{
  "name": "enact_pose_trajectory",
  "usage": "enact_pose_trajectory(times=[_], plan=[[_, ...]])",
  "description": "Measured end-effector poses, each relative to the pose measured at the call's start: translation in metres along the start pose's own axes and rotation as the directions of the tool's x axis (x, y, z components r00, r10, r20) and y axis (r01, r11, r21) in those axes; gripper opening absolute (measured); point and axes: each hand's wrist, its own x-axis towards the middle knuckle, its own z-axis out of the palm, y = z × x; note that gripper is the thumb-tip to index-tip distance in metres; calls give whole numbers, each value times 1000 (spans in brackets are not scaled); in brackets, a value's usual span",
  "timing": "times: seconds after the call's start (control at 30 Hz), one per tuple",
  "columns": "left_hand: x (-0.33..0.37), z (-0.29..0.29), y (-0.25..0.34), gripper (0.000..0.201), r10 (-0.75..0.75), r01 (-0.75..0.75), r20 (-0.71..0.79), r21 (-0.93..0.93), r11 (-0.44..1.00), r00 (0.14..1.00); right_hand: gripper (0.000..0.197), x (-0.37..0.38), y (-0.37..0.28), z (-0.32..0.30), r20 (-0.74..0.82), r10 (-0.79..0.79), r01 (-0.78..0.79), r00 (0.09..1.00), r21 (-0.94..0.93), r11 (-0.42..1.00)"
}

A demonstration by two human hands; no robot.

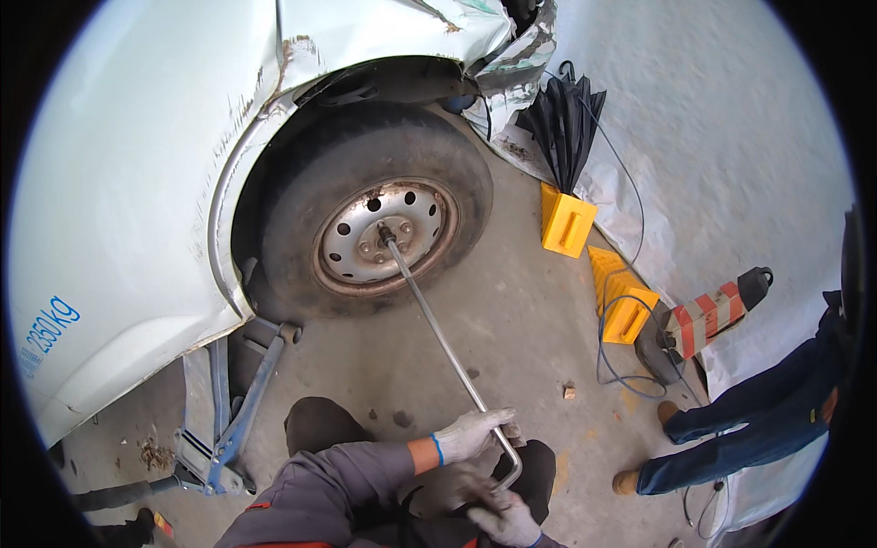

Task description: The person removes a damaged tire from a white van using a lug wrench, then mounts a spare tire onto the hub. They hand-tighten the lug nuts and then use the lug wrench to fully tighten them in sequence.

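A long silver lug wrench (pixel 437 331) runs from the wheel's hub down to my hands. Its dark socket (pixel 387 235) sits on the hub area of the rusty silver rim (pixel 422 203), inside a worn black tyre (pixel 301 196). In a white glove with a blue cuff, my left hand (pixel 470 436) is closed around the shaft just above its bend. My right hand (pixel 512 522), also gloved in white, is closed at the bent handle end, partly smeared by motion. Several lug nuts (pixel 365 247) show around the socket.
A dented white vehicle body (pixel 137 183) arches over the wheel. A blue-grey jack (pixel 224 420) stands under its sill. To the right are yellow wheel chocks (pixel 566 224), a folded black umbrella (pixel 566 128), a red-and-white striped block (pixel 705 320), a looping cable (pixel 603 342) and another person's legs (pixel 740 438).
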Motion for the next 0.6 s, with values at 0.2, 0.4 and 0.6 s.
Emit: enact_pose_trajectory(times=[0.2,0.4,0.6], plan=[[-2,2,4,22,117,-117,-83,2,993,990,45,-7,31,-40,-367,407,-424,837,39,905],[0,-3,10,23,231,-221,-133,90,971,964,39,-1,-1,-17,-450,159,-47,879,251,967],[12,3,21,21,219,-207,-264,71,976,939,34,-20,47,2,-207,66,-83,976,-74,994]])
